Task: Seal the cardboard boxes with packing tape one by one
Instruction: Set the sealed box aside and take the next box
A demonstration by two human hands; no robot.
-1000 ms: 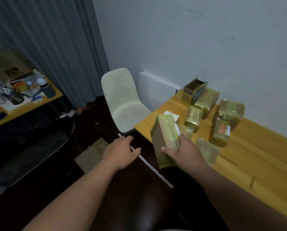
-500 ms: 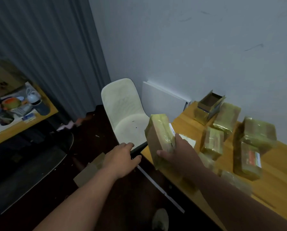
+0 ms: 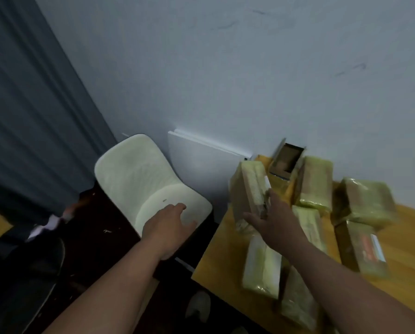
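Right hand [image 3: 271, 218]: grasps a tape-wrapped box [image 3: 247, 189], thumb on its near face, fingers behind.
Held box: upright, above the desk's [image 3: 216, 261] left edge, toward the far corner.
Left hand [image 3: 170, 222]: fingers relaxed, holding nothing, over the white chair [image 3: 139, 174], well left of the box.
Other wrapped boxes [image 3: 365, 203]: clustered on the desk, right of the held one.
Open box [image 3: 286, 160]: far corner, by the wall.

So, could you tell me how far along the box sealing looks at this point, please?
Mostly done: several tape-wrapped boxes, such as the one at the far right, already lie on the wooden table. In hand: the right hand holds another taped box upright at the table's near corner, while the left hand reaches open over the white chair. Left: the open cardboard box by the wall shows no seal.
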